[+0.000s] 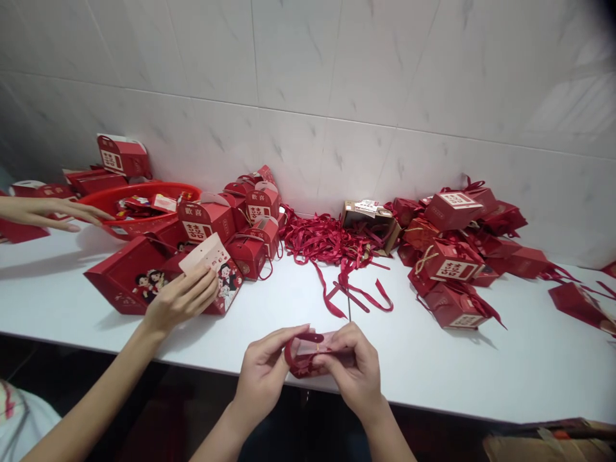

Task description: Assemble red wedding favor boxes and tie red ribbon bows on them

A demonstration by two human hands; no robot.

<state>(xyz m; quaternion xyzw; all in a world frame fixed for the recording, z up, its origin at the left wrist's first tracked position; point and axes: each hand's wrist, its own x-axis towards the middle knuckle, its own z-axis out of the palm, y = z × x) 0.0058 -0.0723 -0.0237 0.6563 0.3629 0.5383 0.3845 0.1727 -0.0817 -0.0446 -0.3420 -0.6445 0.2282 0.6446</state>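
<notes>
At the table's near edge, my left hand (pixel 264 367) and my right hand (pixel 355 371) both grip a small red gift box (pixel 308 367). Its pale inner side faces up between my fingers. A dark red strap curves along its left side, by my left thumb and fingers. My right thumb and fingertips pinch the box's right edge; whether they hold part of the strap too, I cannot tell. Beyond my hands lie loose red ribbons (pixel 332 237), heaped in a tangle, with a few strands trailing towards me.
A co-worker's hand (pixel 187 298) touches an open red box (pixel 129 276) on the left; another hand (pixel 58 208) reaches towards a red basin (pixel 187 191) of packets. Finished-looking red boxes (pixel 455 263) pile up at right. A small carton (pixel 392 234) stands before the tiled wall (pixel 308 77).
</notes>
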